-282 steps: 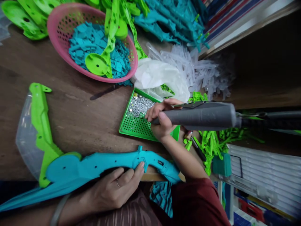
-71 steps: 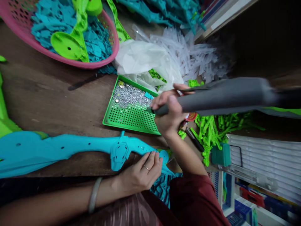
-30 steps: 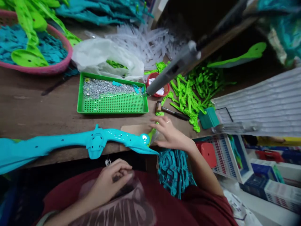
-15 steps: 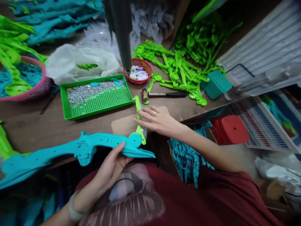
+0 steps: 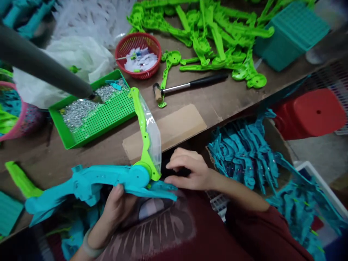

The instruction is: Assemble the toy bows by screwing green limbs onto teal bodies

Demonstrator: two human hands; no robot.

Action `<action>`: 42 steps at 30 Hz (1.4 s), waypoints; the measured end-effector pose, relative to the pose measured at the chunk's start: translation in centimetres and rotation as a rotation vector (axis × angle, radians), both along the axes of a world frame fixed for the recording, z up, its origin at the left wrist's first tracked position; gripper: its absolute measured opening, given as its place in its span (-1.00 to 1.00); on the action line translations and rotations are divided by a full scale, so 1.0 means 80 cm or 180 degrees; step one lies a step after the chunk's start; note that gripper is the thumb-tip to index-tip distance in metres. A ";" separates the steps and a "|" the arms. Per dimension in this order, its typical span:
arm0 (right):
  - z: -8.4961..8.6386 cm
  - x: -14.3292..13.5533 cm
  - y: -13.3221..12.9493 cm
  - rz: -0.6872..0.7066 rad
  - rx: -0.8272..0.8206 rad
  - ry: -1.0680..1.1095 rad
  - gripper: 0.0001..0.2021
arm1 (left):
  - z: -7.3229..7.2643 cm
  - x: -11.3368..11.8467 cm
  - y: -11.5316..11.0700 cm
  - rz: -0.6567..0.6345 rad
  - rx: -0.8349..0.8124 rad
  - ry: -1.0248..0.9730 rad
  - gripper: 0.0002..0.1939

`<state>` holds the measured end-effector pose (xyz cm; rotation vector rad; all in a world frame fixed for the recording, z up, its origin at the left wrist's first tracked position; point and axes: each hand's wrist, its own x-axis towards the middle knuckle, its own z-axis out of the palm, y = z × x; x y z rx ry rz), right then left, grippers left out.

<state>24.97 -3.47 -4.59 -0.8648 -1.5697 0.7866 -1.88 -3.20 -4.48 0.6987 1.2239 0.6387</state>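
Observation:
My left hand (image 5: 118, 203) grips a long turquoise plastic part (image 5: 106, 177) from below, thumb on its near edge. A lime-green plastic arm (image 5: 143, 134) with a clear plate (image 5: 153, 137) along its side stands out from the round joint at the turquoise part's right end. My right hand (image 5: 191, 168) is beside that end, fingers loosely curled and thumb apart, with nothing seen between them. Whether its thumb touches the turquoise tip I cannot tell. Beneath the green arm lies a piece of cardboard (image 5: 179, 125) at the table edge.
A grey rod-shaped tool (image 5: 46, 63) slants over a green tray (image 5: 108, 119) of small metal pieces. Behind are a red basket (image 5: 156, 47), a hammer (image 5: 187, 86) and piled lime-green parts (image 5: 214, 32). Turquoise parts (image 5: 244, 156) fill a box below right, near a red stool (image 5: 312, 114).
My right hand has left the green arm and drawn back toward me, its fingers curling. The turquoise part is still in my left hand. The camera view has shifted closer to the table.

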 end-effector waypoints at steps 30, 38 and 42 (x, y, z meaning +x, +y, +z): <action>0.071 -0.011 0.147 0.2004 0.2081 -0.4208 -0.62 | 0.022 0.041 0.010 0.0685 -0.0982 -0.0522 -0.51; 0.070 -0.012 0.129 0.1907 0.1281 -0.4029 -0.78 | 0.027 0.047 0.010 0.1256 -0.1009 -0.0405 -0.69; 0.071 -0.015 0.119 0.1758 0.1436 -0.4060 -0.79 | 0.025 0.059 0.012 0.1370 -0.0904 -0.0477 -0.67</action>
